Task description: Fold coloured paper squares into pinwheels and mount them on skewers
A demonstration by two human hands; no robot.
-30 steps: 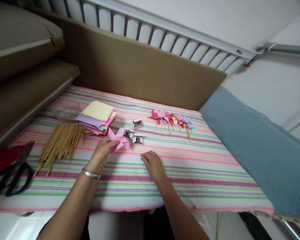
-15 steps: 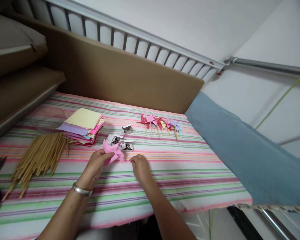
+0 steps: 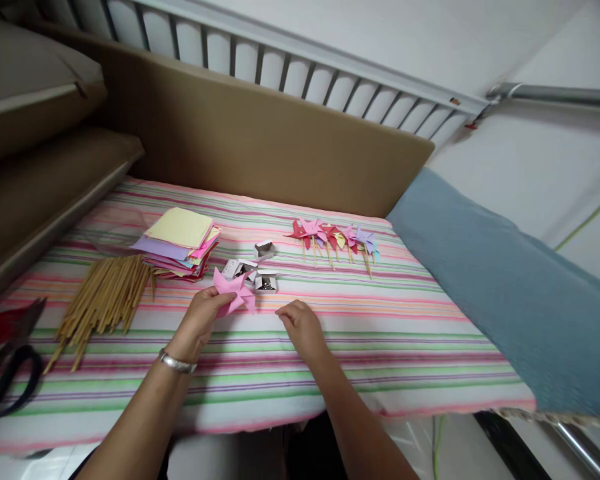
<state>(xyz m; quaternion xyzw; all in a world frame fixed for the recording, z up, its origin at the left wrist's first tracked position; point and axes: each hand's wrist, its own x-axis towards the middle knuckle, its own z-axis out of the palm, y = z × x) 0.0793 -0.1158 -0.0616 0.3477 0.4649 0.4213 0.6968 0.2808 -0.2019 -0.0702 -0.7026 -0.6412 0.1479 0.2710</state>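
A pink paper pinwheel (image 3: 237,293) is pinched between the thumb and fingers of my left hand (image 3: 205,312); no stick shows on it. My right hand (image 3: 303,328) hovers a little to the right, its thumb and forefinger pressed together. Whatever lies in that pinch is too small to see. Just behind the pinwheel stand small white boxes, one (image 3: 266,283) holding dark metal bits, another (image 3: 265,249) set slightly farther back. Several finished pinwheels on sticks (image 3: 330,239) lie in a row at the far right of the striped cloth (image 3: 370,360).
A stack of coloured paper squares (image 3: 180,229) lies left of the boxes. Next to it is a spread of thin wooden sticks (image 3: 103,293). Dark-handled scissors (image 3: 17,373) rest at the left edge. A brown board (image 3: 260,133) stands along the back, and blue fabric (image 3: 470,267) borders the right side.
The view has shifted, so the scene sits farther right and more of the scissors shows. Both hands keep nearly the same places, the left still on the pinwheel, the right still pinched.
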